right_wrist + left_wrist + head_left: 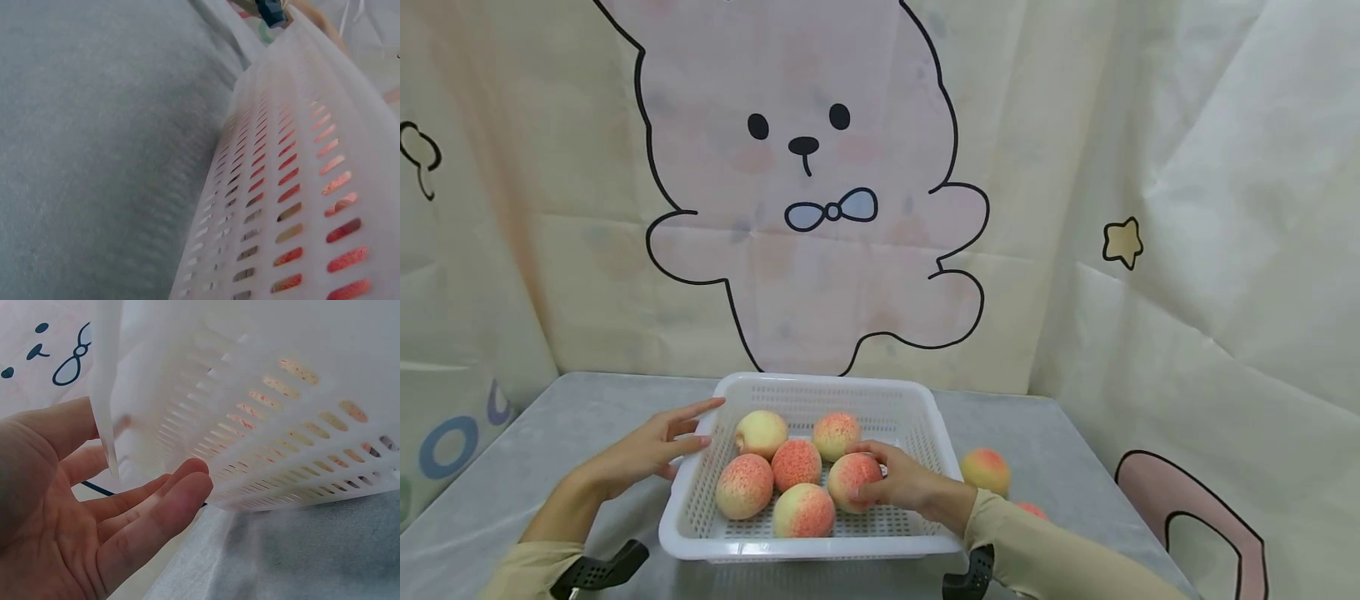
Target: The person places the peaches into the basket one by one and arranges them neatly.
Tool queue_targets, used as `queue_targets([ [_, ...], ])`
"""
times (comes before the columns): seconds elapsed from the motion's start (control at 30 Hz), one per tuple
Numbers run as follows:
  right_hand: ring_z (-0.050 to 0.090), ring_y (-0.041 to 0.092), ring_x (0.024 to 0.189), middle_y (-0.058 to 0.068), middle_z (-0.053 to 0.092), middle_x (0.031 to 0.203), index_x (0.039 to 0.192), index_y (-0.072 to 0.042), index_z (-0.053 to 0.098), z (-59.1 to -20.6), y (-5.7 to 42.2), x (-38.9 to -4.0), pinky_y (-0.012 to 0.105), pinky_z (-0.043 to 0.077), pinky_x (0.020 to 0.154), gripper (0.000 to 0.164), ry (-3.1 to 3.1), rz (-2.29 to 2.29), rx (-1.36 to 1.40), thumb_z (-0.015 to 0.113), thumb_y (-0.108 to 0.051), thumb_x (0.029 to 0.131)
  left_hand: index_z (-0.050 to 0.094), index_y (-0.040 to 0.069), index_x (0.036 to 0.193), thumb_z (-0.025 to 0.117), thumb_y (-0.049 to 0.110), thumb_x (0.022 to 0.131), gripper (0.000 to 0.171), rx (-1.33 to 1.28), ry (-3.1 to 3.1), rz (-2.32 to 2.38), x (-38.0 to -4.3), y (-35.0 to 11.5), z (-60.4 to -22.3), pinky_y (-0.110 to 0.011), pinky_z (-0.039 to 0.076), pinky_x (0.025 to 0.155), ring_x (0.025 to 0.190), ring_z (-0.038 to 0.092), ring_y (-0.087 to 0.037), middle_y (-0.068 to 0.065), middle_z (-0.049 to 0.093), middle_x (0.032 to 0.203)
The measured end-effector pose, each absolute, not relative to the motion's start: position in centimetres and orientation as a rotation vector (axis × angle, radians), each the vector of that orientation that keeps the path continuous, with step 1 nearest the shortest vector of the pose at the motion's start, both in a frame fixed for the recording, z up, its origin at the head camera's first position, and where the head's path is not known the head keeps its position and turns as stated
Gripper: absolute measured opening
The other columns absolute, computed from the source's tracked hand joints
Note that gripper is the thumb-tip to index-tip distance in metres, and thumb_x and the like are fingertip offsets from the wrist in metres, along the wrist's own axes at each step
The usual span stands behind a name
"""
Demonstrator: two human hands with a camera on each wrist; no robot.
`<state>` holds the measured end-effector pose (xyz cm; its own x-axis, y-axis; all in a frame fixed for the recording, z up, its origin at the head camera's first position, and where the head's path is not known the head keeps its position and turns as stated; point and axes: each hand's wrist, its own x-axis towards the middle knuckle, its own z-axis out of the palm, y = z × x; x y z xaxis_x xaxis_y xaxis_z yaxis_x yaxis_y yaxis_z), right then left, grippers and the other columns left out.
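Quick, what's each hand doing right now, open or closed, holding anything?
Left hand: open, fingers at the rim of the white basket.
Right hand: closed on a peach, thumb and fingers gripping it.

Eight peaches (797, 465), one basket (812, 547), one left hand (647, 450), one right hand (904, 480)
Six peaches are in the basket; two are outside it on the one table (1037, 433), the second only partly visible behind a sleeve. Altogether two sleeves (1075, 542) and two dark wrist bands (601, 572) show. Printed behind are one bear (805, 283), one bow tie (832, 211) and one yellow star (1123, 242).
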<state>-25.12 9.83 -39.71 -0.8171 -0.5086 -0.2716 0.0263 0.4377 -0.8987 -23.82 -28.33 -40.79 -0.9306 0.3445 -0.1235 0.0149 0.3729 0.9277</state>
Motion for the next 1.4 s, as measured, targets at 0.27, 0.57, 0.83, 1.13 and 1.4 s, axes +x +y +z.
queue_targets([
  [0.27, 0.062, 0.022, 0.107, 0.020, 0.048, 0.145, 0.148, -0.011, 0.047, -39.9, 9.4, -25.2, 0.041, 0.059, 0.080, 0.064, 2.193, -1.319, -0.428, 0.072, -0.002, 0.090, 0.018, 0.012, 0.163, 0.059, 0.029, 0.102, 0.075, 0.301, 2.332, 1.588, -23.7, -28.3, -40.8, -0.046, 0.061, 0.078, 0.128, 0.056, -0.039, -0.034, 0.021, 0.162],
  [0.57, 0.045, 0.043, 0.140, 0.027, 0.037, 0.155, 0.157, -0.018, 0.032, -39.9, 9.6, -25.1, 0.057, 0.044, 0.108, 0.072, 2.203, -1.206, -0.420, 0.070, -0.015, 0.095, 0.020, 0.012, 0.162, 0.059, 0.030, 0.102, 0.075, 0.305, 2.321, 1.592, -23.8, -28.1, -40.8, -0.047, 0.061, 0.078, 0.126, 0.058, -0.035, -0.034, 0.023, 0.162],
  [0.83, 0.027, 0.044, 0.151, 0.020, 0.023, 0.165, 0.160, -0.020, 0.026, -39.7, 9.9, -25.1, 0.062, 0.032, 0.116, 0.076, 2.162, -1.160, -0.433, 0.068, -0.027, 0.097, 0.019, 0.012, 0.162, 0.060, 0.031, 0.101, 0.076, 0.282, 2.348, 1.579, -23.8, -28.1, -41.0, -0.049, 0.061, 0.078, 0.125, 0.058, -0.039, -0.035, 0.023, 0.161],
  [1.13, 0.024, 0.051, 0.151, 0.025, 0.017, 0.166, 0.161, -0.024, 0.021, -36.0, 12.9, -25.9, 0.069, 0.031, 0.114, 0.076, 2.237, -1.204, -0.465, 0.063, -0.039, 0.100, 0.019, 0.012, 0.163, 0.059, 0.029, 0.102, 0.075, 0.291, 2.339, 1.582, -23.9, -28.3, -40.7, -0.046, 0.061, 0.077, 0.121, 0.060, -0.032, -0.035, 0.025, 0.160],
  [1.4, 0.029, 0.044, 0.151, 0.023, 0.029, 0.164, 0.157, -0.005, 0.029, -34.0, 17.9, -27.3, 0.058, 0.031, 0.120, 0.062, 2.186, -1.378, -0.629, 0.051, -0.034, 0.106, 0.020, 0.014, 0.162, 0.060, 0.030, 0.101, 0.075, 0.281, 2.333, 1.575, -23.8, -28.3, -40.6, -0.048, 0.061, 0.079, 0.125, 0.058, -0.038, -0.034, 0.023, 0.162],
])
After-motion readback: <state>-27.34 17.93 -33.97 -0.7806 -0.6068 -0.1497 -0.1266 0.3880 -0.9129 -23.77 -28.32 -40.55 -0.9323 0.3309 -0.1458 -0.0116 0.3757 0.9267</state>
